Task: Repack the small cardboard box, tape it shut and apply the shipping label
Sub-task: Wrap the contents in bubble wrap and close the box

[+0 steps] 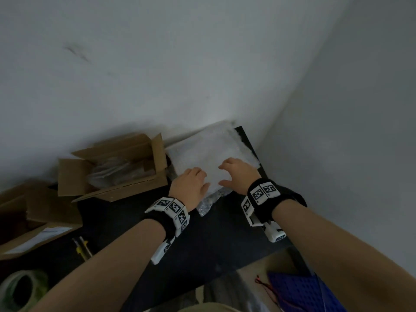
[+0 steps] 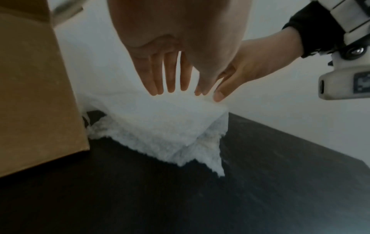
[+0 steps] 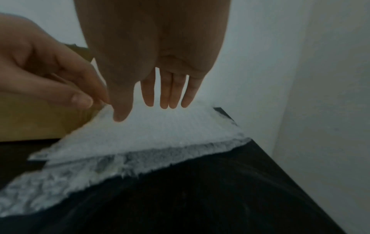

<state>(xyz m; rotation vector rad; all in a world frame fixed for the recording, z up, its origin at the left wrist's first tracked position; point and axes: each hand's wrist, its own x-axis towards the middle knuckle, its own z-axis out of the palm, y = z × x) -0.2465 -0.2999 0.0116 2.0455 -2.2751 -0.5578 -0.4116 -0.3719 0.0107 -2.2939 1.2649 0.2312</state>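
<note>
A folded sheet of white bubble wrap [image 1: 209, 152] lies on the black table [image 1: 225, 233] against the wall, in the far right corner. My left hand [image 1: 191, 183] rests on its near left part with straight fingers [image 2: 170, 82]. My right hand [image 1: 236, 174] hovers over its near right part, fingers [image 3: 166, 95] spread and straight, thumb tip close to the sheet. To the left stands the small cardboard box [image 1: 114, 167], flaps open, with clear plastic wrapping inside. The same bubble wrap [image 2: 160, 126] [image 3: 150, 139] shows under both wrists.
A second, larger cardboard box [image 1: 33, 221] with a label sits at the left table edge. A yellow utility knife [image 1: 82, 246] lies near it, and a tape roll [image 1: 22, 289] at the bottom left. Below the table's near edge is a blue perforated crate [image 1: 304, 291].
</note>
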